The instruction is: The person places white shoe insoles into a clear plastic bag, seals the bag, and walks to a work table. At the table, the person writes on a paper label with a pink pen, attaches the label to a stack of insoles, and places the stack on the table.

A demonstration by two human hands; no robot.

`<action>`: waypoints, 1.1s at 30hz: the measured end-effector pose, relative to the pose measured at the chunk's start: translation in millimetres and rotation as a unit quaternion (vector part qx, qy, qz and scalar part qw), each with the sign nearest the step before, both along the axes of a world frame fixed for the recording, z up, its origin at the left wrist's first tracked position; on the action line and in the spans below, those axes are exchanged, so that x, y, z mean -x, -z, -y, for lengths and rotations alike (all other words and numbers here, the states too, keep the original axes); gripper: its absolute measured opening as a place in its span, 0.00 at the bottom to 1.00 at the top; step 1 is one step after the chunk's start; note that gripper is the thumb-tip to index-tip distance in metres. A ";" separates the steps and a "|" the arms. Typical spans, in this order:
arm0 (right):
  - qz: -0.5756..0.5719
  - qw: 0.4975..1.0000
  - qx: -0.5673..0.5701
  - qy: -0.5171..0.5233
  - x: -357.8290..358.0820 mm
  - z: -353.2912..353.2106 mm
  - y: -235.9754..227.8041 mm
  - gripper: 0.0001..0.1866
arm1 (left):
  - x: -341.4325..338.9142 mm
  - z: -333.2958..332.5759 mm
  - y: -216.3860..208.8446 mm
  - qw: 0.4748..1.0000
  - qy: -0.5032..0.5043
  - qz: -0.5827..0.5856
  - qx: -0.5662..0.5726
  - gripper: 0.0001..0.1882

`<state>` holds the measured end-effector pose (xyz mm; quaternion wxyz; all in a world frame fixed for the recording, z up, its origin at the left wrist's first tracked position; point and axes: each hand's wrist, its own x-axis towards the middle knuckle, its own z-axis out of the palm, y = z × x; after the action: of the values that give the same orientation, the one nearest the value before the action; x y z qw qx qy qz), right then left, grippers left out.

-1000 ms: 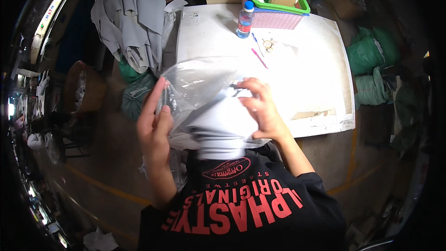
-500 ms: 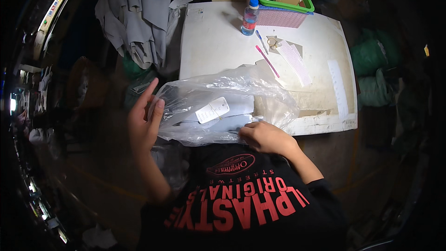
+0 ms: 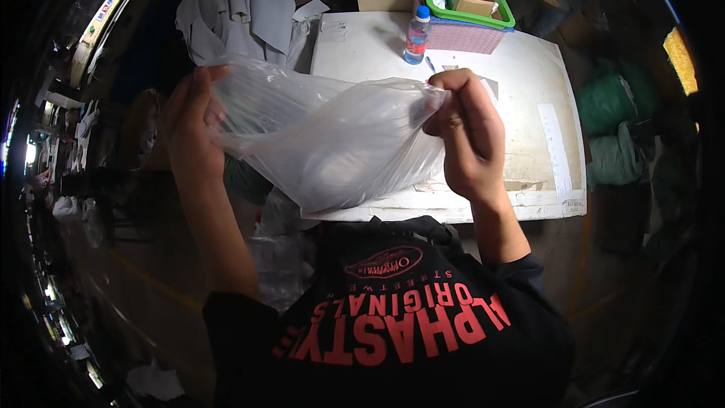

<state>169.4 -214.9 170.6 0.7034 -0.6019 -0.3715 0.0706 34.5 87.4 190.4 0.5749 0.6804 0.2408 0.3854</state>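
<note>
A translucent plastic bag (image 3: 355, 143) is stretched between my two hands above the near left part of the white table (image 3: 521, 136). My left hand (image 3: 198, 117) is closed on one corner of the bag, beyond the table's left edge. At the other end, my right hand (image 3: 472, 125) pinches the bag's edge between thumb and fingers. The bag bulges in the middle and its lower part reaches the near table edge. Its contents show only as a pale blur through the plastic.
A blue-capped bottle (image 3: 417, 36) stands near a pink basket (image 3: 468, 36) topped by a green tray (image 3: 507, 17) with a small carton. Grey material (image 3: 234, 11) hangs at the back left. Green sacks (image 3: 619, 102) lie right of the table. A white strip (image 3: 555, 147) lies on it.
Both hands have risen and moved away from me, pulling the bag's edges up and taut. My right hand has left the bag's contents for its edge. The grey contents and white tag are now covered.
</note>
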 end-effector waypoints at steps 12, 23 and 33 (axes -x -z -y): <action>-0.078 0.988 -0.134 0.003 -51.8 -7.1 125.1 0.22 | 22.0 -27.9 141.5 0.969 0.229 0.087 0.035 0.44; -0.241 0.949 -0.205 0.000 -55.0 -14.7 143.4 0.32 | -54.8 19.8 178.0 0.956 0.254 -0.016 0.145 0.30; -0.431 0.863 -0.262 -0.036 -88.3 10.0 177.9 0.27 | -15.4 -83.7 82.0 0.955 0.241 0.172 0.031 0.48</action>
<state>257.7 -224.9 -7.4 0.9222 -0.2910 -0.0573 0.2483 49.8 171.0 108.4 0.7041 0.6235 -0.0213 0.3393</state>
